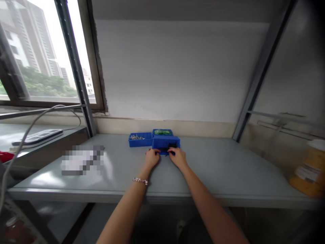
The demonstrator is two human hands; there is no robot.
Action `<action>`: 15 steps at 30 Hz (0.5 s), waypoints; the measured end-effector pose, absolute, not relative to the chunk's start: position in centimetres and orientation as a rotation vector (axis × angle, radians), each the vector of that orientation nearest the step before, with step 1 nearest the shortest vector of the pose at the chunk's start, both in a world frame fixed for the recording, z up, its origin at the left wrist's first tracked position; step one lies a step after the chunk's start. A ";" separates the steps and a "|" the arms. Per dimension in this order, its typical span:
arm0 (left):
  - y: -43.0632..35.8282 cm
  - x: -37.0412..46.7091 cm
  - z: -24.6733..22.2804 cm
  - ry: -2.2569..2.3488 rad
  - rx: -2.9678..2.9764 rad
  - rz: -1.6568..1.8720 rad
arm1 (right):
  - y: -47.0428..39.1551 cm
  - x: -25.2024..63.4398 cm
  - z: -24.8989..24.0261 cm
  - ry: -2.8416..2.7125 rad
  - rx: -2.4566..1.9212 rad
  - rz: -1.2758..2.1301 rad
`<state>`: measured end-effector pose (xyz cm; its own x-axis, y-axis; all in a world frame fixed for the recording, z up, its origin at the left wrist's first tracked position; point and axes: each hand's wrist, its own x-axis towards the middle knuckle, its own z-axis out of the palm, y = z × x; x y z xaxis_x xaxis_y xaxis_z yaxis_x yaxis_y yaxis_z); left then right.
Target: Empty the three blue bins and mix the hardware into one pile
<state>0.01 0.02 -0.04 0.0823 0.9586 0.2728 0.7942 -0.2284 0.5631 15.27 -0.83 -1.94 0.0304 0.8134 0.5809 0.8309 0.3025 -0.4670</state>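
Three small blue bins sit together on the grey table (215, 169). The nearest blue bin (162, 142) holds dark parts. Behind it stands a blue bin with green pieces (162, 131), and to the left a blue bin of metal screws (139, 139). My left hand (151, 158) rests on the table at the near bin's front left corner, fingers touching its edge. My right hand (177, 156) is at the front right of that bin, fingers on a small black part (172, 146) at its rim. A beaded bracelet (140, 181) is on my left wrist.
A blurred white sheet (82, 160) lies on the table's left. A yellow jar (310, 168) stands at the far right edge. Metal shelf posts (259, 74) frame the bench. A side shelf on the left carries a flat white device (38, 136) and a cable (30, 128).
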 end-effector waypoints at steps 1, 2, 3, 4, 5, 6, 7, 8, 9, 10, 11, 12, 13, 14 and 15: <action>0.0 0.0 -0.1 1.747 2.088 0.897 | -0.8 15.3 -2.0 -1.754 -1.470 -0.027; 0.0 0.0 -0.1 1.742 2.079 0.921 | -0.8 15.4 -2.0 -1.753 -1.453 -0.029; 0.0 0.0 -0.1 1.741 2.068 0.948 | -0.8 15.4 -2.0 -1.753 -1.437 -0.032; 0.0 0.0 0.0 1.744 2.053 0.979 | -0.8 15.5 -2.0 -1.750 -1.423 -0.037; -0.1 0.0 0.0 1.746 2.036 1.011 | -0.8 15.5 -2.0 -1.744 -1.412 -0.044; -0.1 0.0 0.1 1.748 2.017 1.046 | -0.9 15.6 -1.9 -1.731 -1.406 -0.055; -0.1 0.0 0.2 1.747 1.997 1.082 | -0.9 15.7 -1.8 -1.710 -1.403 -0.067; -0.1 -0.1 0.3 1.744 1.977 1.118 | -0.8 15.9 -1.8 -1.679 -1.405 -0.080; -0.1 -0.1 0.4 1.742 1.954 1.154 | -0.8 16.1 -1.7 -1.637 -1.411 -0.094; -0.1 -0.2 0.4 1.744 1.928 1.191 | -0.7 16.3 -1.7 -1.586 -1.422 -0.104; -0.1 -0.2 0.4 1.752 1.897 1.226 | -0.5 16.5 -1.8 -1.531 -1.437 -0.110; 0.0 -0.3 0.4 1.766 1.863 1.257 | -0.4 16.7 -1.8 -1.478 -1.455 -0.108; 0.1 -0.4 0.3 1.782 1.828 1.283 | -0.2 17.0 -2.0 -1.435 -1.474 -0.098; 0.1 -0.4 0.2 1.797 1.796 1.303 | 0.0 17.1 -2.1 -1.405 -1.491 -0.082; 0.2 -0.5 0.1 1.809 1.769 1.314 | 0.2 17.3 -2.3 -1.390 -1.505 -0.064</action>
